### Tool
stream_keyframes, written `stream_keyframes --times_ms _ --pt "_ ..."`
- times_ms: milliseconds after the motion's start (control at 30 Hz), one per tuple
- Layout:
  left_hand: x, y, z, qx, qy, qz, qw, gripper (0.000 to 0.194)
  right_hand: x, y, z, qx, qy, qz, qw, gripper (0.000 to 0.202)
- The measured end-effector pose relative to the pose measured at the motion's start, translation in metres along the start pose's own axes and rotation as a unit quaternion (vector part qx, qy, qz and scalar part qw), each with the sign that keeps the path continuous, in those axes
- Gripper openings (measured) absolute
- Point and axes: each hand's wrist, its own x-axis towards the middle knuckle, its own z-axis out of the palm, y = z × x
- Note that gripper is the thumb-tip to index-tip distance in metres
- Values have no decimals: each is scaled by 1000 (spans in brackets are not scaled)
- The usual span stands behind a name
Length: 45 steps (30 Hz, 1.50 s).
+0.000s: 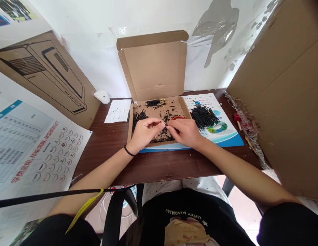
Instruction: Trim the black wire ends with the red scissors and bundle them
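My left hand (148, 131), with a black band round its wrist, is closed in a pinch over the open cardboard box (159, 73). My right hand (184, 131) is closed too, its fingertips meeting those of the left. Whatever small dark thing lies between them is too tiny to make out. Black scraps (162, 138) litter the box floor below. A bundle of black sticks (139, 117) lies beside my left hand, and black pieces with gold-coloured ends (156, 103) lie at the back. A red curved handle (178, 118) shows behind my right hand; the rest is hidden.
A larger pile of black sticks (204, 117) rests on a printed sheet (226, 135) right of the box. White paper (118, 111) lies to the left. Cardboard panels (284, 102) stand on both sides. A black cable (51, 195) with a yellow tag crosses my left forearm.
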Motion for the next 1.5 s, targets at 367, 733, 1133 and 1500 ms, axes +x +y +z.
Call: stream_keyframes --times_ms 367,733,1133,1500 --pt "0 -3 0 -28 -1 23 999 26 1 -10 3 -5 114 -1 993 21" --pt "-1 -5 3 -24 7 82 996 21 3 -9 5 36 80 10 996 22" --pt "-5 -4 9 -72 3 18 997 33 2 -13 5 66 33 71 995 34" --pt "-3 0 -2 99 36 135 985 26 10 20 -16 -120 -222 104 962 28"
